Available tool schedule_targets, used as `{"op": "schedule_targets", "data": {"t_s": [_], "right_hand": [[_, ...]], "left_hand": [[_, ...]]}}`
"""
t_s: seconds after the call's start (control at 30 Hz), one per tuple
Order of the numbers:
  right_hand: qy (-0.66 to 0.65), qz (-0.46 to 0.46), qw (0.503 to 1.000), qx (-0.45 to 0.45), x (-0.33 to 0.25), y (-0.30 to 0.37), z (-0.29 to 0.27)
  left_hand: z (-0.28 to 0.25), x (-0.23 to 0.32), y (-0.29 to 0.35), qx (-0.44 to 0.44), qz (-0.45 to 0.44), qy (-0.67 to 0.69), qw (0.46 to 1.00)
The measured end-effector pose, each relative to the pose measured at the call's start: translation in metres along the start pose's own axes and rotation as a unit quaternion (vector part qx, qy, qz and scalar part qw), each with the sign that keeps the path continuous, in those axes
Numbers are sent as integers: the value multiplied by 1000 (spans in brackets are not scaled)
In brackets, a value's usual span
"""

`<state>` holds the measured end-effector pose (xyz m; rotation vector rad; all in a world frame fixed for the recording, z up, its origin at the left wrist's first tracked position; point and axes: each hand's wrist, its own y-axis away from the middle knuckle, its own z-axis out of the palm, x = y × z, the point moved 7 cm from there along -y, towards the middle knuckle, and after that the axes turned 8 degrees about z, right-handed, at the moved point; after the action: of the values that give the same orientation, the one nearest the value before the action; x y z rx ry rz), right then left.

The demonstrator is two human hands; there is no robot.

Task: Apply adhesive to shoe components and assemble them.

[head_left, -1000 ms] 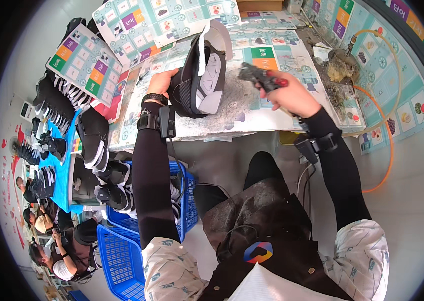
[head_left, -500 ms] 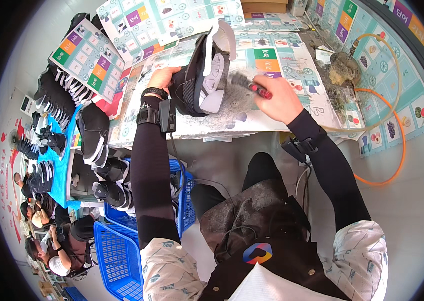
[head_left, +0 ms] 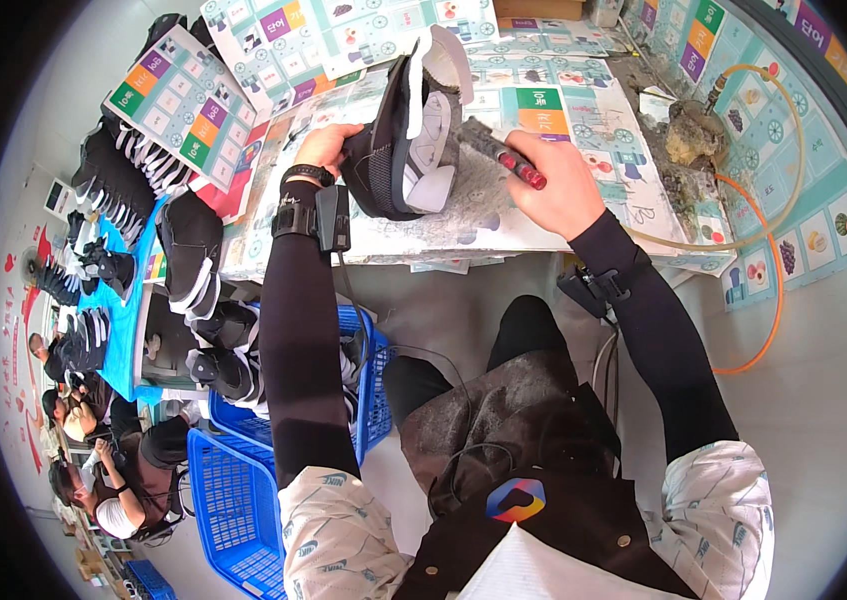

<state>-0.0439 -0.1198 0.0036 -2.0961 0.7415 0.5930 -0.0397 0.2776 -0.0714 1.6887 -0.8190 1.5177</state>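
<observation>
A black shoe (head_left: 374, 168) with white and grey sole parts (head_left: 430, 140) is tilted on its side over the worktable, its sole toward the right. My left hand (head_left: 324, 148) grips the shoe's black upper from the left; the fingers behind it are hidden. Just right of the sole, my right hand (head_left: 555, 180) is closed round a brush (head_left: 511, 161) with a red handle end and a dark, dirty head. The brush head is near the sole; I cannot tell whether they touch.
The worktable (head_left: 383, 243) is covered with printed sheets and dark grime. A yellowish hose (head_left: 801, 170) and an orange hose (head_left: 781, 290) curve at the right. Blue baskets (head_left: 236, 500) stand lower left, with shoes (head_left: 190, 250) and several seated people beyond.
The brush has turned, its head now up and left, its red end down and right. My right hand has shifted slightly. The shoe has tilted a little, still in my left hand.
</observation>
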Motion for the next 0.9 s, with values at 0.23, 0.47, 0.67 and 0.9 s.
{"op": "schedule_targets", "data": {"t_s": [0.23, 0.47, 0.67, 0.9], "right_hand": [[37, 47, 992, -114, -3, 5, 20], [-8, 69, 996, -51, 6, 9, 17], [-99, 117, 968, -197, 9, 16, 35], [-109, 191, 969, -108, 19, 11, 14]], "left_hand": [[-2, -4, -1, -3, -10, 4, 1000], [-5, -14, -2, -2, -16, 76, 997], [2, -8, 14, -26, 24, 112, 993], [0, -1, 39, 18, 38, 106, 993]]}}
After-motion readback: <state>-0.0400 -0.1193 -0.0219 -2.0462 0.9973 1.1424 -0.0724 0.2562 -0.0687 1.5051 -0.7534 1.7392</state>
